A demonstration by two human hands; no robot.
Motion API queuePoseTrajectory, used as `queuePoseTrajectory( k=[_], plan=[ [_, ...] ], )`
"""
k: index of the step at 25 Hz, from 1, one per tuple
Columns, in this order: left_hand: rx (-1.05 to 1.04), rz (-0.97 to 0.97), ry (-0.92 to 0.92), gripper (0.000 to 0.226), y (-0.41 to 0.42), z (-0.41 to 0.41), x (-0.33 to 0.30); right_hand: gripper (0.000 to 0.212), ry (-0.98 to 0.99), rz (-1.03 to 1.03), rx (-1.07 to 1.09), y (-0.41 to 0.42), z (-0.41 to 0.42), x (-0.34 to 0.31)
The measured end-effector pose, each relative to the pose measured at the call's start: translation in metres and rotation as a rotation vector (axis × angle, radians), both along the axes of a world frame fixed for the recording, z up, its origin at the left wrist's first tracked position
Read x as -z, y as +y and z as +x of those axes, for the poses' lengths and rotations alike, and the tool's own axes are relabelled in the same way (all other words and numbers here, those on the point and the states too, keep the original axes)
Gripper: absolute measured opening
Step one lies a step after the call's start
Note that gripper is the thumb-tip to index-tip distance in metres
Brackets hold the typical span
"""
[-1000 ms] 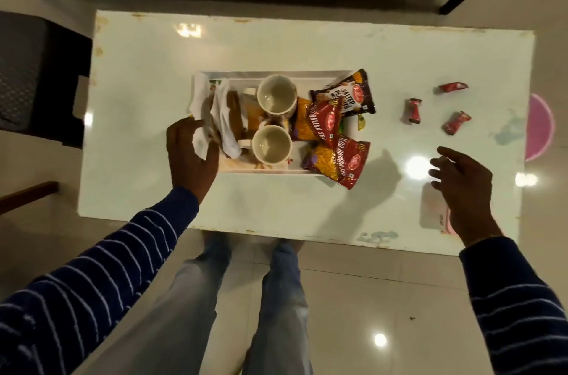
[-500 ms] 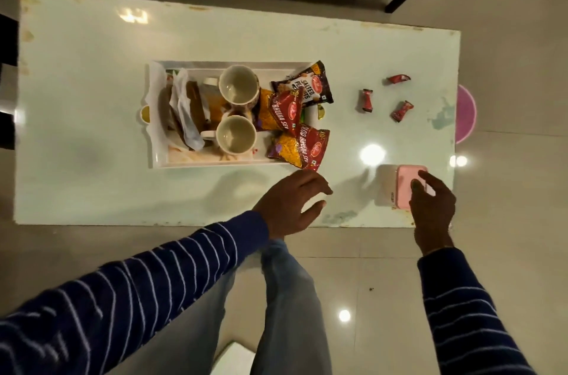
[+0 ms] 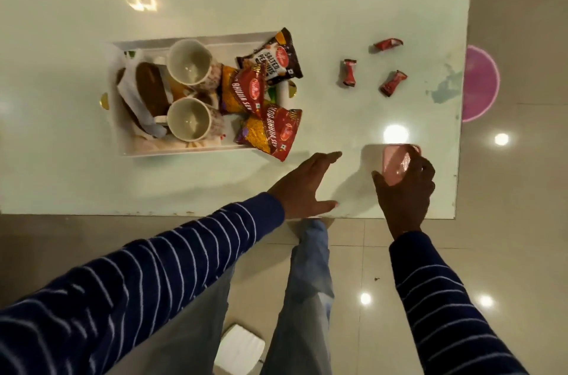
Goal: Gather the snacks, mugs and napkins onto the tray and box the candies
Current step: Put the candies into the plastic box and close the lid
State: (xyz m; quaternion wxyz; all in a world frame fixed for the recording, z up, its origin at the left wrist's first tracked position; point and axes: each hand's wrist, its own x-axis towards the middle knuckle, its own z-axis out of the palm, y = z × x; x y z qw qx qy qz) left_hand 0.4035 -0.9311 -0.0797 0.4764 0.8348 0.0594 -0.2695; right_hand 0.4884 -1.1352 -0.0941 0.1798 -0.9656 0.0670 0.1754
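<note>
A white tray (image 3: 196,152) on the table holds two cream mugs (image 3: 188,61) (image 3: 187,119), white napkins (image 3: 129,89) and three snack packets (image 3: 270,58) (image 3: 244,92) (image 3: 270,135). Three red wrapped candies (image 3: 349,73) (image 3: 388,44) (image 3: 392,83) lie loose on the table to the right. My right hand (image 3: 404,187) grips a small pink box (image 3: 395,164) near the table's front right. My left hand (image 3: 304,185) hovers open over the front edge, just left of the box, holding nothing.
The pale glossy table (image 3: 61,159) ends close in front of my legs. A pink round object (image 3: 479,85) sits on the floor beyond the table's right edge. A white folded item (image 3: 239,350) lies on the floor by my feet.
My left hand left the tray's napkin side and swung right to the front edge. My right hand reached the pink box and closed on it. The view shifted right and closer.
</note>
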Motion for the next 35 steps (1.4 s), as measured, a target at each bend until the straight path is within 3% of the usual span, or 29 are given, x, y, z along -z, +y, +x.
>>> queuePoseTrajectory(
  k=[5, 8, 13, 17, 19, 20, 23, 29, 33, 35],
  plan=[
    [-0.008, 0.103, -0.011, 0.124, -0.035, 0.034, 0.011, 0.088, 0.072, 0.312, 0.002, -0.011, 0.008, -0.009],
    [0.002, 0.14, -0.091, 0.128, -0.045, 0.041, 0.008, 0.089, 0.118, 0.4, -0.088, -0.005, -0.001, -0.028],
    [-0.137, 0.066, -0.132, 0.124, -0.057, 0.039, 0.01, 0.08, 0.149, 0.381, -0.209, 0.0, -0.011, -0.042],
    [-0.318, -0.119, -0.089, 0.091, -0.069, 0.036, 0.013, 0.074, 0.152, 0.355, -0.252, -0.001, -0.005, -0.048],
    [-0.355, -0.095, -0.091, 0.095, -0.073, 0.04, 0.015, 0.069, 0.104, 0.335, -0.336, -0.004, 0.003, -0.052],
    [-0.363, -0.096, -0.087, 0.102, -0.072, 0.041, 0.016, 0.065, 0.103, 0.419, -0.336, -0.007, 0.007, -0.055],
    [-0.354, -0.062, -0.13, 0.112, -0.061, 0.042, 0.016, 0.045, 0.138, 0.696, -0.159, -0.019, 0.026, -0.059],
    [-0.388, -0.027, -0.176, 0.115, -0.041, 0.035, 0.018, 0.033, 0.21, 0.865, 0.389, -0.071, 0.072, -0.021],
    [-0.479, -0.055, -0.166, 0.114, -0.041, 0.04, 0.022, 0.032, 0.301, 0.786, 0.423, -0.091, 0.08, 0.008],
    [-0.508, -0.067, -0.172, 0.112, -0.041, 0.042, 0.025, 0.033, 0.289, 0.566, 0.291, -0.094, 0.08, 0.017]
  ],
)
